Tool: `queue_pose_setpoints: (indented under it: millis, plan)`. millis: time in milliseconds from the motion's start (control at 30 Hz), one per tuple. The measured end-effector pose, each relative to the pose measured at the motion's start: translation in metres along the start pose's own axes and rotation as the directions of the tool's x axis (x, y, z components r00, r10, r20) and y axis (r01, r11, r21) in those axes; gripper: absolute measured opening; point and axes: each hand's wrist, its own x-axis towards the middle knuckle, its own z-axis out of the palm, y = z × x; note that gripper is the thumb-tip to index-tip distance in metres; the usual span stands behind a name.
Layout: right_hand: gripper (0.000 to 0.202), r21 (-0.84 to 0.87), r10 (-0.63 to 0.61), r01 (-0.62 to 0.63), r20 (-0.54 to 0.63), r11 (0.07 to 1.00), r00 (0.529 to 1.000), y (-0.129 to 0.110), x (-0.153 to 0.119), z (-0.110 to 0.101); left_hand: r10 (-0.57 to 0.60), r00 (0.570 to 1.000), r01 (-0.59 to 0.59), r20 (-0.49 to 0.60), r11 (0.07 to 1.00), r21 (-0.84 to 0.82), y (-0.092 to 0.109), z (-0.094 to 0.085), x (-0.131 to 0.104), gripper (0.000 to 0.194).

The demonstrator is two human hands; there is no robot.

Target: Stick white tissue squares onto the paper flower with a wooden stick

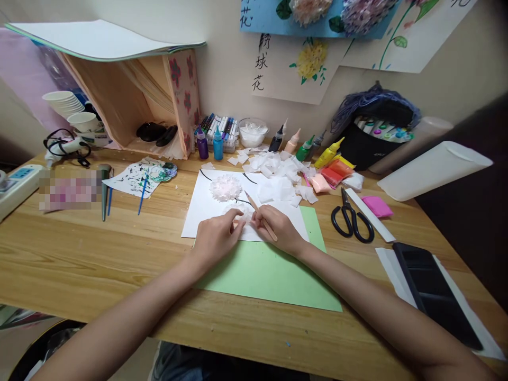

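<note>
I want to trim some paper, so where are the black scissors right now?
In the head view, the black scissors lie right of centre on the wooden table, between the green sheet and the long white strip.

forearms [137,312]: bare, slender | fingers [238,231]: bare, slim | clothing [178,364]: dark blue-grey, creased

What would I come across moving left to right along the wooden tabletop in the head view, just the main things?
White power strip, paint-smeared paper, left hand, right hand holding a pencil-like wooden stick, black scissors, flat black case.
</note>
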Motion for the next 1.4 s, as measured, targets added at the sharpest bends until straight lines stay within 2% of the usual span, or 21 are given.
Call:
queue_pose_setpoints:
  millis: [267,467,567,633,733,833,900,1067,1300,1400]
  plan:
    - [0.016,0.0,-0.045,0.046,-0.032,0.999,0.998,-0.002,-0.001,-0.001,0.032,0.998,-0.033,-0.057,0.999,-0.018,0.002,0.004,0.004,0.025]
    - [0.011,0.002,-0.056,0.056,-0.02,0.998,0.998,-0.002,0.0,-0.001,0.043,0.998,-0.043,-0.054,0.999,-0.004,0.001,0.004,0.002,0.022]
    - [0.008,-0.001,-0.068,0.068,-0.073,0.998,0.995,-0.004,-0.001,-0.002,0.037,0.998,-0.038,-0.042,0.999,-0.027,0.0,0.005,0.003,0.021]
    - [0.02,0.033,-0.092,0.099,-0.158,0.995,0.983,-0.004,-0.005,-0.005,0.019,0.999,-0.02,-0.041,0.999,-0.034,-0.001,0.006,0.004,0.02]
    - [0.045,0.098,-0.198,0.226,-0.234,0.969,0.952,-0.003,-0.015,-0.009,-0.003,0.999,0.002,-0.049,1.0,-0.025,0.0,0.007,0.004,0.02]
    - [0.048,0.101,-0.313,0.334,-0.185,0.937,0.932,-0.002,-0.02,-0.011,-0.012,0.999,0.011,-0.053,1.0,-0.015,0.001,0.007,0.005,0.02]
    - [0.046,0.084,-0.341,0.354,-0.139,0.932,0.93,-0.004,-0.019,-0.011,-0.01,0.998,0.009,-0.055,1.0,-0.014,0.001,0.007,0.005,0.019]
    - [0.044,0.017,-0.312,0.314,-0.075,0.949,0.947,-0.008,-0.012,-0.009,-0.012,0.998,0.011,-0.061,1.0,-0.018,0.002,0.007,0.006,0.021]
    - [0.045,-0.028,-0.292,0.291,-0.056,0.956,0.955,-0.006,-0.013,-0.007,0.024,0.997,-0.026,-0.07,0.999,-0.033,0.002,0.009,0.006,0.021]
    - [0.046,-0.025,-0.272,0.271,-0.048,0.962,0.961,-0.005,-0.013,-0.007,0.006,0.993,-0.013,-0.118,0.998,-0.057,0.0,0.004,0.007,0.024]
